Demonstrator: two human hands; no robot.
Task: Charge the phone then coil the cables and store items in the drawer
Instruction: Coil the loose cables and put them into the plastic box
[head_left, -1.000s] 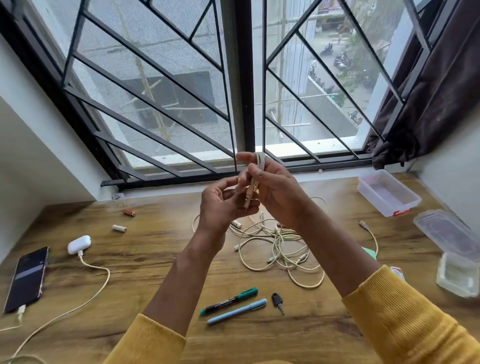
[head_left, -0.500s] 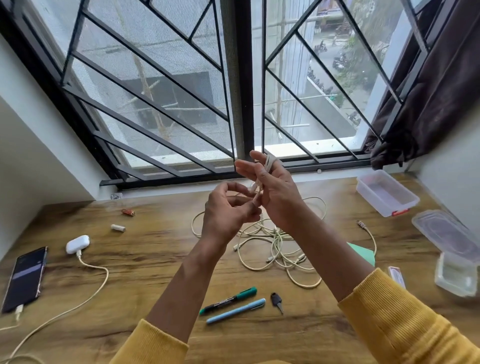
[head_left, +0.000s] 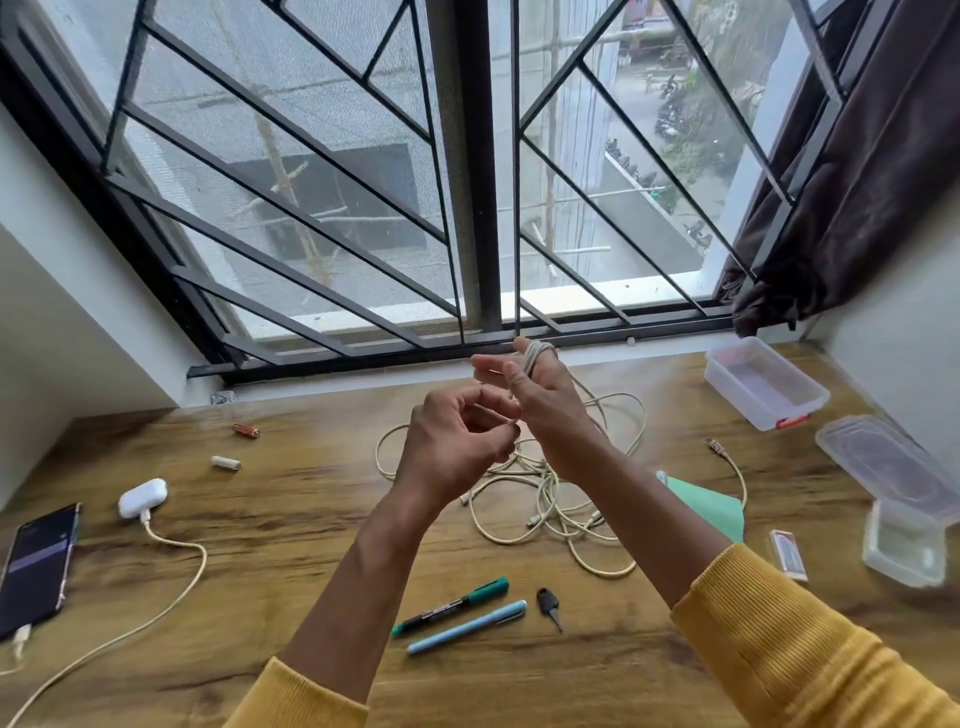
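Observation:
Both hands are raised over the wooden table (head_left: 291, 530). My right hand (head_left: 545, 405) has several turns of a cream cable wound round its upright fingers (head_left: 532, 356). My left hand (head_left: 457, 441) pinches the same cable just beside it with curled fingers. Below them a tangle of cream cables (head_left: 540, 493) lies on the table. At the far left the dark phone (head_left: 34, 566) lies with a cable plugged into its near end. A white earbud case (head_left: 143, 496) beside it is plugged into another cream cable (head_left: 171, 577).
Two small batteries (head_left: 244, 430) (head_left: 226, 462) lie at the back left. A green marker (head_left: 452, 605), a blue pen (head_left: 467, 626) and a black key (head_left: 549, 605) lie near me. Clear plastic boxes (head_left: 763, 382) (head_left: 904, 545), a lid (head_left: 883, 462) and green paper (head_left: 711, 506) sit right.
My right hand opened its fingers upward and the cable now wraps round them in more turns. My left hand dropped slightly lower and leftward while feeding the cable.

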